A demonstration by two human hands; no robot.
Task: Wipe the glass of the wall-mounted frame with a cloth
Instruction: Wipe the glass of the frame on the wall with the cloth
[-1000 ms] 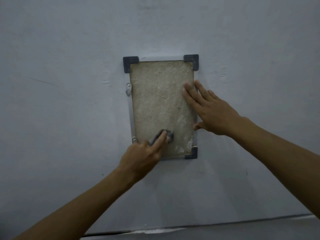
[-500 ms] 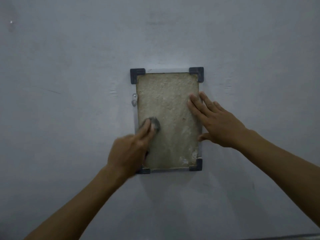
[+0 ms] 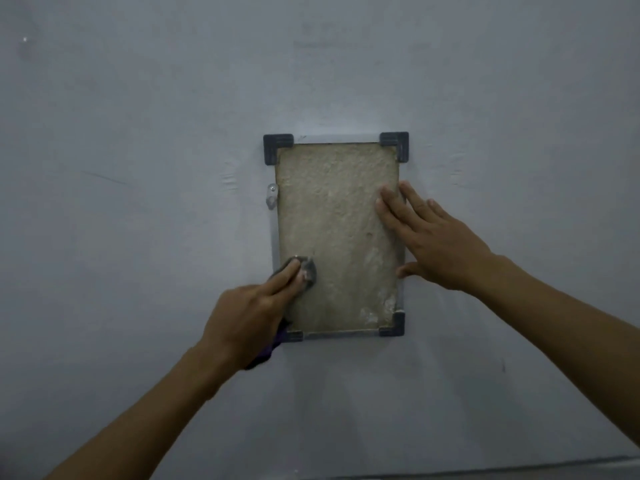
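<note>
A small upright frame (image 3: 334, 233) with dark plastic corner pieces hangs on the grey wall; its glass covers a beige, grainy sheet. My left hand (image 3: 249, 317) grips a dark cloth (image 3: 307, 270) and presses it with the fingertips against the lower left of the glass. A purple tail of the cloth hangs out below the palm. My right hand (image 3: 433, 240) lies flat with straight fingers across the frame's right edge, fingertips on the glass and thumb against the wall.
A small metal hook or clip (image 3: 272, 197) sticks out at the frame's left edge. The plain grey wall (image 3: 138, 168) surrounds the frame on all sides. A dark line runs along the bottom right of the view.
My left hand has moved the cloth from the lower middle of the glass up the left side, then back down to the lower left. My right hand has stayed on the right edge.
</note>
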